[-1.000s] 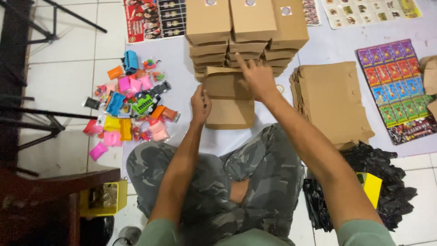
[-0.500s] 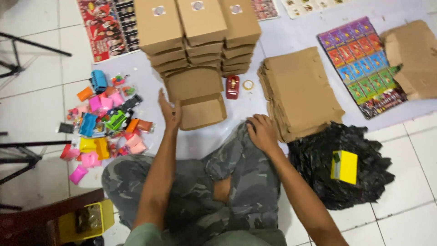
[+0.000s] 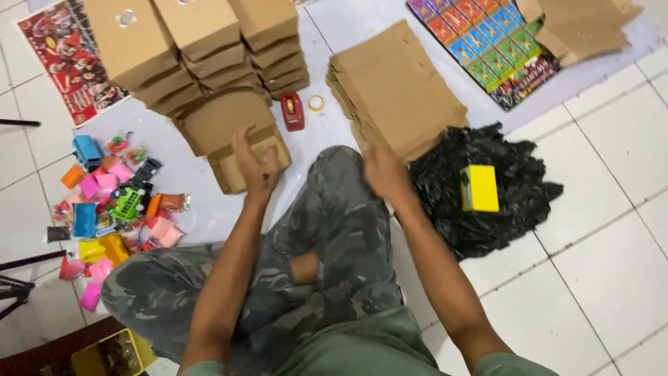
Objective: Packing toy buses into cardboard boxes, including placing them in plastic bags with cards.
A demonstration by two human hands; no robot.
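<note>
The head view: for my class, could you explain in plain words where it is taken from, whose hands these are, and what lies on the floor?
The camera sits on the person's head, looking down at crossed legs on a tiled floor. The left hand rests on an open cardboard box; the right hand hovers empty near a stack of flat cardboard sheets. Behind stand closed boxes, with a red tape dispenser beside them. Small colourful toys lie at left; a yellow box rests on black plastic bags at right.
</note>
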